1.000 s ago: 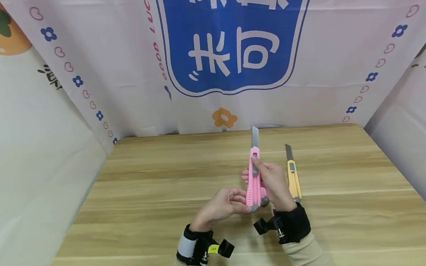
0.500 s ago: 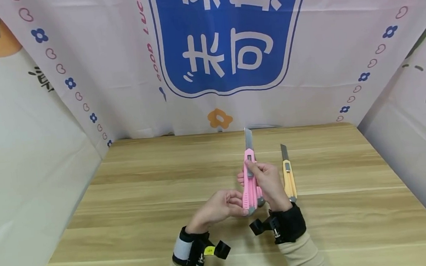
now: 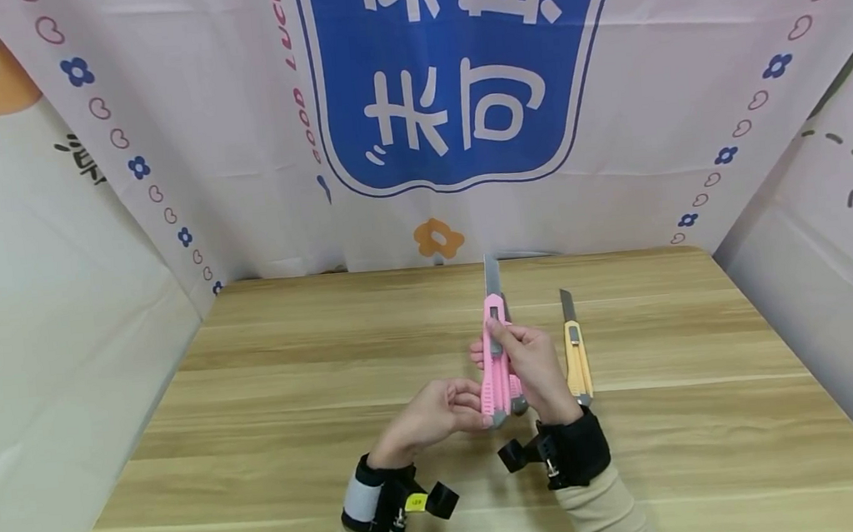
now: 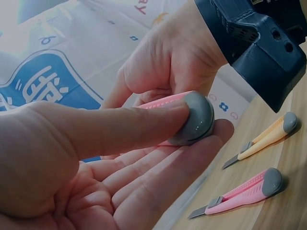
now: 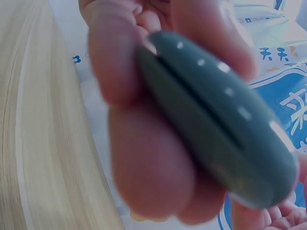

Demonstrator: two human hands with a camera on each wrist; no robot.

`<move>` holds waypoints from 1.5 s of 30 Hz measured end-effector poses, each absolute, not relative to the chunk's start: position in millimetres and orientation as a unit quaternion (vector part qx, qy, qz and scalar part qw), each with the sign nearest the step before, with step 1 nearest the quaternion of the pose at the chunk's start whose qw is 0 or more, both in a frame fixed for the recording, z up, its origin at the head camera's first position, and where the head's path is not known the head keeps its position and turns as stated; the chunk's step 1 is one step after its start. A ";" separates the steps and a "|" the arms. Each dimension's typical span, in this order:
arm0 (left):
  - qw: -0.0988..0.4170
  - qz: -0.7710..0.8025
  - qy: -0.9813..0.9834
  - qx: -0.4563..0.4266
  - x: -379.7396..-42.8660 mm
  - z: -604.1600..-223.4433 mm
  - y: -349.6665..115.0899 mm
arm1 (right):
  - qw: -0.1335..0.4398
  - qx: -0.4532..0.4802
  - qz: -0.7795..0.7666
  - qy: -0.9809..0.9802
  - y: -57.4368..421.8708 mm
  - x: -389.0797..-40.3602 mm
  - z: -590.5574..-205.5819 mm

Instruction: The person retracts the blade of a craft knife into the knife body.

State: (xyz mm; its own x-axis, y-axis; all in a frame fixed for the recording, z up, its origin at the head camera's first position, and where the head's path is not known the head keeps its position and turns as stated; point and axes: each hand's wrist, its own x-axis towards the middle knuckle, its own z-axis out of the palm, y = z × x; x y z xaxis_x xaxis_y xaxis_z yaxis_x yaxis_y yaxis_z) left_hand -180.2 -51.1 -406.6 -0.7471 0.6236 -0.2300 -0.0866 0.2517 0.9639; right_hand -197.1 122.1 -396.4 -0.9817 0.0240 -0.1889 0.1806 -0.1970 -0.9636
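Both hands hold one pink utility knife (image 3: 494,378) above the table, its blade (image 3: 492,276) extended and pointing away. My left hand (image 3: 441,411) pinches its grey butt end (image 4: 197,117) between thumb and fingers. My right hand (image 3: 540,370) grips the handle from the right, with the thumb on the slider. A second pink utility knife (image 4: 247,190) lies on the table, mostly hidden behind the held one in the head view. To the right rests a yellow utility knife (image 3: 577,358), its blade also out. In the right wrist view the grey butt fills the foreground, blurred.
The wooden table (image 3: 271,395) spreads around the hands. A printed white cloth (image 3: 272,220) with a blue emblem hangs at the back edge, and white cloth sides (image 3: 63,328) stand left and right.
The head view has shifted slightly, so everything sits further left. The held knife has turned a little and more of the pink knife behind it shows. Both hands keep their hold.
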 end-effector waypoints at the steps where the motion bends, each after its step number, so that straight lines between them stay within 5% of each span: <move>1: 0.304 0.583 0.731 0.181 -180.4 -406.5 -50.9 | 0.052 0.083 -0.769 0.631 122.3 -197.3 -396.6; 45: 0.308 0.577 0.739 0.162 -183.8 -408.5 -47.4 | 0.056 0.072 -0.770 0.631 124.0 -198.5 -397.4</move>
State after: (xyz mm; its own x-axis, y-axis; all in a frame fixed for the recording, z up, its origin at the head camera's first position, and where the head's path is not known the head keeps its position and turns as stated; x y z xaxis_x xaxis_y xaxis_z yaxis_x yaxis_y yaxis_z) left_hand -183.8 -47.4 -408.5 -0.7577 0.5950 -0.2680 -0.1160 0.2813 0.9526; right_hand -198.5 124.0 -397.4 -0.9833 0.0050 -0.1817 0.1772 -0.1965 -0.9643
